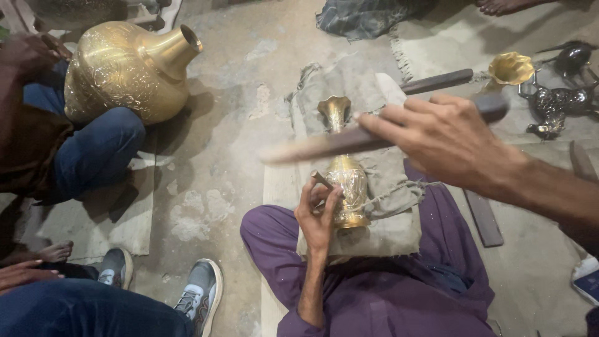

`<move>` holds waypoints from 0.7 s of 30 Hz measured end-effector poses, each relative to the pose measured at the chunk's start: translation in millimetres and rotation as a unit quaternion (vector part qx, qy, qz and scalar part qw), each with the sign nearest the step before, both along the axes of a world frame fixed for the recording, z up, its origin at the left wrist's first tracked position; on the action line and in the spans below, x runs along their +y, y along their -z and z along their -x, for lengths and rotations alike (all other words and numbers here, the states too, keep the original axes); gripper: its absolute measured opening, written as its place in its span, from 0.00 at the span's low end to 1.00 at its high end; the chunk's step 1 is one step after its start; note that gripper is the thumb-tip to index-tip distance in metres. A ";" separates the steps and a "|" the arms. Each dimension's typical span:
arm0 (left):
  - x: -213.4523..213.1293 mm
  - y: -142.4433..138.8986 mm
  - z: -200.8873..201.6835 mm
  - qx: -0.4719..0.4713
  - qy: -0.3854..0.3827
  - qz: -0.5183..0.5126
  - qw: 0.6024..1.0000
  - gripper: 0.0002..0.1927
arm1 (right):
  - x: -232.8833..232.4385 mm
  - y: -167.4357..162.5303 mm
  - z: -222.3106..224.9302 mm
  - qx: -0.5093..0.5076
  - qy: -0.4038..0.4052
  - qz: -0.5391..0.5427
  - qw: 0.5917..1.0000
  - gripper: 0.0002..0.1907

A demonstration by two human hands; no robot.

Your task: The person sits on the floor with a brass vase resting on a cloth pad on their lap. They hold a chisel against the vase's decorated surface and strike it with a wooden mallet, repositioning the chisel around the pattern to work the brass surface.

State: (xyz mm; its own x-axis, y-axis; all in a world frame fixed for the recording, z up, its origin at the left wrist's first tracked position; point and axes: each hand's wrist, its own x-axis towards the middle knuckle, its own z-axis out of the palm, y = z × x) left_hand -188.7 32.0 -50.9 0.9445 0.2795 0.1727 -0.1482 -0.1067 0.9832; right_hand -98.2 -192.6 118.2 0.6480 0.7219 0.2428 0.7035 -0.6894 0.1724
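Floor: bare grey concrete [237, 81], patchy and dusty, with a grey cloth pad [374, 237] laid over the person's lap.
Far left of the pad: a large brass pot [118, 72] on another person's knees; grey shoes [199, 293] below it.
On the pad: a small brass vase [348, 184] lying flat.
Left hand [318, 212]: closed on a thin chisel [322, 181] set against the vase.
Right hand [443, 137]: gripping a blurred wooden stick [324, 146] above the vase.
Right of the pad: brass flower piece [510, 67], dark metal parts [561, 93].
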 end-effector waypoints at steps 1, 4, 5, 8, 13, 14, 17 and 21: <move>-0.2 0.2 0.1 -0.003 0.002 0.002 1.000 0.25 | -0.3 0.5 -0.7 0.008 0.001 -0.059 0.998 0.29; 0.1 0.9 0.1 0.008 -0.001 -0.013 1.000 0.25 | -4.3 0.8 0.4 0.023 0.006 0.135 0.991 0.34; -0.3 1.2 -0.4 0.025 -0.007 -0.029 0.999 0.25 | -5.5 1.0 1.1 -0.006 0.001 0.116 0.993 0.31; -0.5 1.3 -1.7 0.034 -0.010 -0.049 0.998 0.23 | -8.1 2.6 4.6 -0.020 0.008 0.030 0.999 0.28; -0.5 -1.5 -0.8 0.032 0.000 -0.031 0.999 0.24 | -10.6 5.0 3.2 0.007 0.029 0.130 0.991 0.32; -0.4 -2.3 0.5 0.024 -0.001 -0.032 0.999 0.24 | -11.0 5.2 2.3 -0.007 0.022 0.093 0.995 0.30; -0.9 -3.6 1.3 0.017 0.007 -0.025 1.000 0.23 | -12.5 5.9 0.8 0.018 0.024 0.003 1.000 0.26; -1.9 -2.9 0.8 0.019 -0.004 -0.035 0.999 0.24 | -13.1 8.9 3.2 0.030 0.026 0.052 0.998 0.27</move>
